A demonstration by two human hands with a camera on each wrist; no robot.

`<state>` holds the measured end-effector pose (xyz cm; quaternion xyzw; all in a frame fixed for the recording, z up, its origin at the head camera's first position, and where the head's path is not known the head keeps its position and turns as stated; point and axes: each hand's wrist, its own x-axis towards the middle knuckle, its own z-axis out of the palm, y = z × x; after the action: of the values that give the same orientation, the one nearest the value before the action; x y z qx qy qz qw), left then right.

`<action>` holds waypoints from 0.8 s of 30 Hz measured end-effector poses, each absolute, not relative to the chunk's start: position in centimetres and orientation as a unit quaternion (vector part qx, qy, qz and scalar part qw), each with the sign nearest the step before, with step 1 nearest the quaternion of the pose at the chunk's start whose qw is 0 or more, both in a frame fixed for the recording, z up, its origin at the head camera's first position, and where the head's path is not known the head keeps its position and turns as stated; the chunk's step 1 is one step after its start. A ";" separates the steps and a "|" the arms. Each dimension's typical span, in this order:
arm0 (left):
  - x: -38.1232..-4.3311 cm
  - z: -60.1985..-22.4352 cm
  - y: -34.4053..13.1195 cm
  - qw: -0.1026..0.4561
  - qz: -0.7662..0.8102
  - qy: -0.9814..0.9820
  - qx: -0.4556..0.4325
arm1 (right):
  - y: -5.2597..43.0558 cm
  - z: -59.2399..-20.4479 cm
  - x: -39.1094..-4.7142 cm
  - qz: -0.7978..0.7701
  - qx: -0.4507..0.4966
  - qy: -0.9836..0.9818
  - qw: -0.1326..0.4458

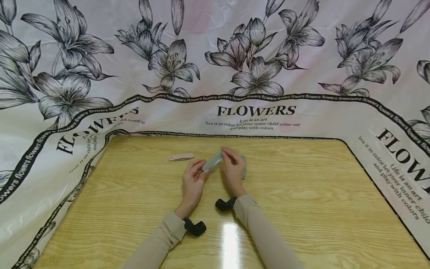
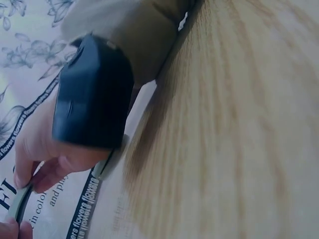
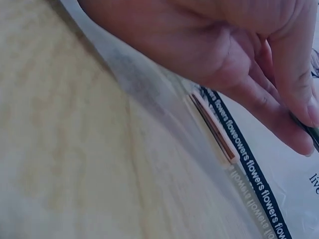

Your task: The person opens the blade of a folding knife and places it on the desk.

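A slim pale green bar with rounded ends is held slantwise above the table between both hands. My left hand pinches its lower left end between thumb and fingers. At the upper right end, my right hand pinches it with thumb and fingertips; its edge shows dark in the left wrist view. A similar pale pink bar lies on the table left of the hands. In the right wrist view this pink bar has dark slots along its side. Another pale green thing lies partly hidden behind my right hand.
The wood-patterned table carries these things near its far edge. A white cloth printed with flowers and lettering rises behind and along both sides. Black cameras are strapped at both wrists, over beige sleeves.
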<state>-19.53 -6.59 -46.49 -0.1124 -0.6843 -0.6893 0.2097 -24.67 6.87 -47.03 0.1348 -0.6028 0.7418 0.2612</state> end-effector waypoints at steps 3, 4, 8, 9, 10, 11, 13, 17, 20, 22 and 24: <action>-19.5 -46.6 -6.6 0.204 -0.698 -0.674 -0.128 | 7.2 -47.1 -24.2 0.745 0.129 -0.599 0.265; -19.5 -46.6 -6.6 0.205 -0.700 -0.670 -0.134 | 7.2 -47.1 -24.1 0.744 0.127 -0.599 0.269; -19.6 -46.8 -6.5 0.206 -0.710 -0.655 -0.158 | 7.6 -47.1 -23.5 0.743 0.123 -0.593 0.286; -19.6 -46.8 -6.5 0.205 -0.712 -0.652 -0.161 | 7.6 -47.2 -23.4 0.741 0.123 -0.592 0.292; -19.6 -46.8 -6.5 0.204 -0.713 -0.651 -0.164 | 7.7 -47.2 -23.2 0.742 0.125 -0.589 0.296; -19.6 -46.9 -6.5 0.202 -0.715 -0.648 -0.166 | 7.7 -47.2 -23.0 0.742 0.127 -0.587 0.299; -19.5 -46.8 -6.4 0.198 -0.718 -0.645 -0.169 | 7.8 -47.2 -22.6 0.742 0.131 -0.581 0.307; -19.5 -46.8 -6.3 0.190 -0.719 -0.645 -0.173 | 8.0 -47.1 -21.7 0.740 0.125 -0.583 0.313; -19.5 -46.7 -6.3 0.182 -0.720 -0.647 -0.171 | 8.4 -47.6 -21.3 0.731 0.108 -0.596 0.314; -19.5 -46.7 -6.2 0.177 -0.723 -0.645 -0.172 | 8.6 -47.5 -20.8 0.727 0.101 -0.604 0.310; -19.5 -46.8 -6.2 0.172 -0.726 -0.643 -0.176 | 8.8 -47.4 -20.4 0.727 0.101 -0.605 0.308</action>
<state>-19.54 -6.16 -46.82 -0.1764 -0.6425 -0.7256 0.1720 -20.45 8.81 -47.39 0.1006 -0.6049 0.7273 0.3083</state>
